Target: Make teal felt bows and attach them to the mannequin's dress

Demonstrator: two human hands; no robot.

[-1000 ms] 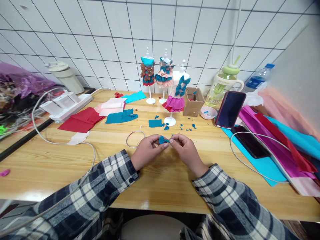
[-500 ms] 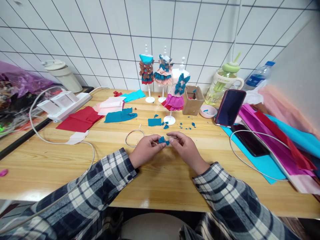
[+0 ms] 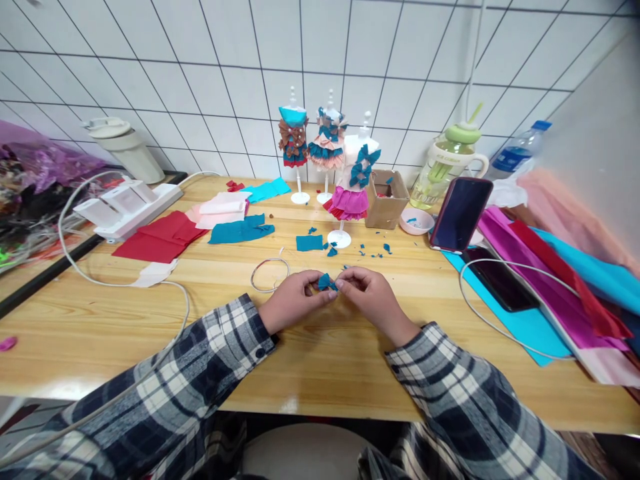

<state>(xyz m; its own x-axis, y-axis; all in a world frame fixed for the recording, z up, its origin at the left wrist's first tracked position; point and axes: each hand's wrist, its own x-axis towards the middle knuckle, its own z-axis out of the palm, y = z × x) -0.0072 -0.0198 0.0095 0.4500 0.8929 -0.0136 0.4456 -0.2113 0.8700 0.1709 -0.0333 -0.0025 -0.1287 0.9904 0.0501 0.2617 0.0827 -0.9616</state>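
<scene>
Between my two hands is a small teal paper bow (image 3: 326, 282), low over the table's front half. My left hand (image 3: 299, 297) is closed on its left side, thumb below. My right hand (image 3: 370, 297) pinches the bow's right end between thumb and forefinger; the fingertips partly hide it. Just beyond lie a teal rectangle (image 3: 309, 243) and small teal scraps (image 3: 332, 250). A thin ring of wire or cord (image 3: 270, 275) rests beside my left hand. The nearest mini dress form (image 3: 349, 197) wears a white top, teal bows and a magenta skirt.
Two more dressed forms (image 3: 293, 137) stand by the tiled wall, near a cardboard box (image 3: 387, 200) and a pink bowl (image 3: 417, 222). At right are a propped phone (image 3: 461, 215), a flat phone (image 3: 501, 279) and coloured sheets. A power strip (image 3: 133, 210) and red paper (image 3: 160, 238) lie left.
My right thumb and forefinger have closed onto the bow's right end, the forefinger drawing in from its raised position. A small teal scrap now shows just beyond my right fingers.
</scene>
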